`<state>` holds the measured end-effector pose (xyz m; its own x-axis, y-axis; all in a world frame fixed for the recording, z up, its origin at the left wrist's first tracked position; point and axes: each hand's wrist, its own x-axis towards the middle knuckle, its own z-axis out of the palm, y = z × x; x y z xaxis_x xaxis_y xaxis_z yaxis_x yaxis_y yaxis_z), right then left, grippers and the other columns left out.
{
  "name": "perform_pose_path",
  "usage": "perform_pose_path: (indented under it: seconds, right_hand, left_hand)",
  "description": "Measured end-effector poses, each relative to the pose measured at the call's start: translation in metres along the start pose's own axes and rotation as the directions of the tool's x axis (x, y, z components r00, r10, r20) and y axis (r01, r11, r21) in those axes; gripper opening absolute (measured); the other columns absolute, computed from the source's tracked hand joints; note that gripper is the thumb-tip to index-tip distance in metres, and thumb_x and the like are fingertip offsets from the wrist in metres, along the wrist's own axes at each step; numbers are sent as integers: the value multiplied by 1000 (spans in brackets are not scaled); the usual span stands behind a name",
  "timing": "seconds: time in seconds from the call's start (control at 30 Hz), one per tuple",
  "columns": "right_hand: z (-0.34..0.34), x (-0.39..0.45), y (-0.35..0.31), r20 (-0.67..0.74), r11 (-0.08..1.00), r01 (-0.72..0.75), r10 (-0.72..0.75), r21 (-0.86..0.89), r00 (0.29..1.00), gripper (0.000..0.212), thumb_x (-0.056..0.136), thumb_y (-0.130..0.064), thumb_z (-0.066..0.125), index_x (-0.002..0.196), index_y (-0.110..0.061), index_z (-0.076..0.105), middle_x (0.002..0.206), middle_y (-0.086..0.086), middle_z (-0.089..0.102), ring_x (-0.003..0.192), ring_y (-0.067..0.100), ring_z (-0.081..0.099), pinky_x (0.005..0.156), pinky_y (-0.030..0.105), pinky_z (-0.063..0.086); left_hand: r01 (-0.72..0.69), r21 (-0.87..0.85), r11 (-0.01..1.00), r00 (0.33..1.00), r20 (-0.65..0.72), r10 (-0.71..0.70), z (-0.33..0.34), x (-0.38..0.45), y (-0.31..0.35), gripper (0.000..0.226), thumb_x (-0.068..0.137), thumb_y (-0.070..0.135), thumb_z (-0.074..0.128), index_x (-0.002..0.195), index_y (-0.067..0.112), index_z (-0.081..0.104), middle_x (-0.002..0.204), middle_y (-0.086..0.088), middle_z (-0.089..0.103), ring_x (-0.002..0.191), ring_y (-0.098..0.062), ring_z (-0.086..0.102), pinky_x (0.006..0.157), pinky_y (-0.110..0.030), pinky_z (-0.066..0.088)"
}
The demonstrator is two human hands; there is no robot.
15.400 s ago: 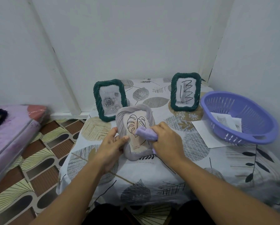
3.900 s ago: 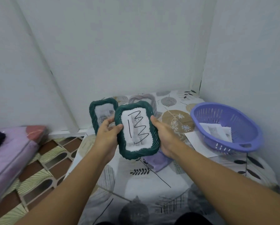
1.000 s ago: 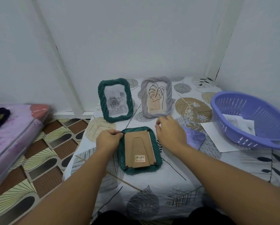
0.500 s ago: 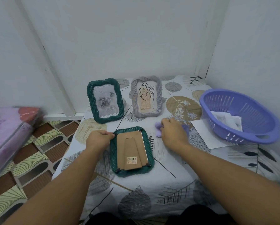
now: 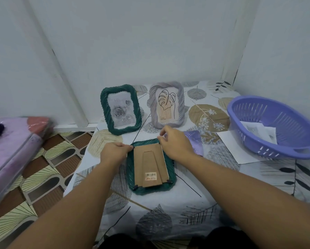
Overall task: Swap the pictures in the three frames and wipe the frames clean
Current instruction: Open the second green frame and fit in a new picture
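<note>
Two frames (image 5: 121,109) standing at the back. Third frame (image 5: 151,168) face down on counter (image 5: 186,203) (back still on), both hands (image 5: 113,152) pinching its top corners. Picture swap and wiping left.

Hidden faces, covered corners, cut edges

The frame (image 5: 151,168) at centre lies face down, so its picture is out of sight; the left hand (image 5: 113,154) at 10 o'clock and the right hand (image 5: 175,143) at 1 o'clock cover its top corners, fingertips unreadable. The right hand hides part of the cloth (image 5: 195,143). The mattress (image 5: 10,150) at 9 o'clock is blurred and cropped. The basket (image 5: 276,126) hides its papers' print.
</note>
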<state>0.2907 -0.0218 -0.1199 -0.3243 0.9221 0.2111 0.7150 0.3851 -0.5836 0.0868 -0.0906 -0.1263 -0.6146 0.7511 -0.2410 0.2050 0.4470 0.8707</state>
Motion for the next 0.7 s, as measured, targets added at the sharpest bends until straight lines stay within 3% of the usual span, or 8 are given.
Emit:
perform_pose_path:
  seconds: [0.23, 0.37, 0.7]
  right_hand:
    - [16, -1, 11, 26, 962, -258, 257, 93, 966, 21, 89, -43, 68, 90, -23, 64, 85, -9, 67, 88, 16, 63, 76, 35, 52]
    - [19, 0, 9, 24, 954, -293, 292, 67, 956, 28, 86, -50, 69, 87, -22, 66, 82, -11, 66, 84, 14, 62, 72, 32, 51]
    - [19, 0, 7, 44, 944, -321, 318, 80, 947, 32, 89, -46, 68, 76, -19, 55, 78, -7, 66, 82, 19, 61, 64, 31, 43]
  left_hand:
    - [-15, 21, 1000, 1000, -26, 15, 2, -4, 2, 15, 81, 29, 85, 74, 18, 80, 77, -7, 76, 76, -26, 71, 75, -41, 62]
    - [-25, 56, 998, 999, -41, 27, 3, -8, 5, 22, 77, 35, 88, 73, 16, 77, 67, -6, 70, 58, -21, 59, 60, -31, 49]
    - [-74, 256, 964, 995, -52, 91, 4, -7, 9, 22, 82, 39, 81, 72, 20, 76, 77, 2, 74, 75, -19, 68, 75, -38, 61]
